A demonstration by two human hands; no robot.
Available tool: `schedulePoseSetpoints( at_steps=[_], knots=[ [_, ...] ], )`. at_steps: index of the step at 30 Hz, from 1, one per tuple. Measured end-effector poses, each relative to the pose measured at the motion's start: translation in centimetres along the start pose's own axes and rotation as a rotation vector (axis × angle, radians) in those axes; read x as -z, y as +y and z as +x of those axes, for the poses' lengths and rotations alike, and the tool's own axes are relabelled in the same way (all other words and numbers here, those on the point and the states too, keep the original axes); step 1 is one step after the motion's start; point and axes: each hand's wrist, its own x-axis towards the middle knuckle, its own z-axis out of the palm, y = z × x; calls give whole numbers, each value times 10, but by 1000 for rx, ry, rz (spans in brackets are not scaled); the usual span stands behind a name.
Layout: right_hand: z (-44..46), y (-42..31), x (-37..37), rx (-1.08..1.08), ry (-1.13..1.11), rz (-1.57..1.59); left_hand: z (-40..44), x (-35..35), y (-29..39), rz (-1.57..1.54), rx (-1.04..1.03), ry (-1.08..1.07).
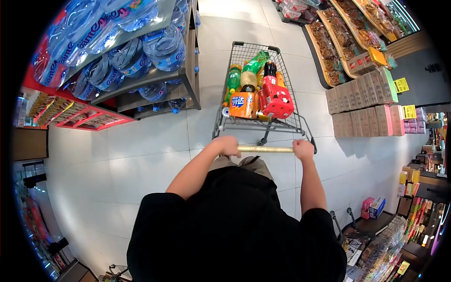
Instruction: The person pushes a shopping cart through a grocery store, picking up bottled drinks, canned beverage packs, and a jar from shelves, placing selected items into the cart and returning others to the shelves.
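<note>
A wire shopping cart stands straight in front of me. My left hand is wrapped round the left end of its pale handle bar, and my right hand grips the right end. Inside the basket, green soda bottles lie beside a bottle with dark liquid. Nearest the handle are an orange multipack of drinks and a red package with white marks. Some goods lower in the cart are hidden under these.
A metal shelf of large water bottles stands on the left. To the right are stacked cartons with yellow price tags and sloped bins of packaged food. Pale floor tiles run ahead between them.
</note>
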Motion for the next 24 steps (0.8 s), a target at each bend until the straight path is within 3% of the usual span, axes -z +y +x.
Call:
schedulePoseSetpoints(
  at_steps=[2,5,6,12,20,22,24],
  knots=[
    [37,-1,17,-43,14,52,22,27,14,238,-18,309],
    [132,24,2,64,67,-81,49,69,26,269,77,444],
    [131,-1,36,-67,25,20,59,85,22,267,81,456],
    [188,-38,58,-42,9,65,84,174,6,340,129,429],
    [209,-56,53,105,256,118,102,226,2,348,261,395],
    [214,-54,42,198,475,122,103,230,4,331,297,391],
    [219,-47,36,196,286,170,102,231,6,317,343,377]
  ],
)
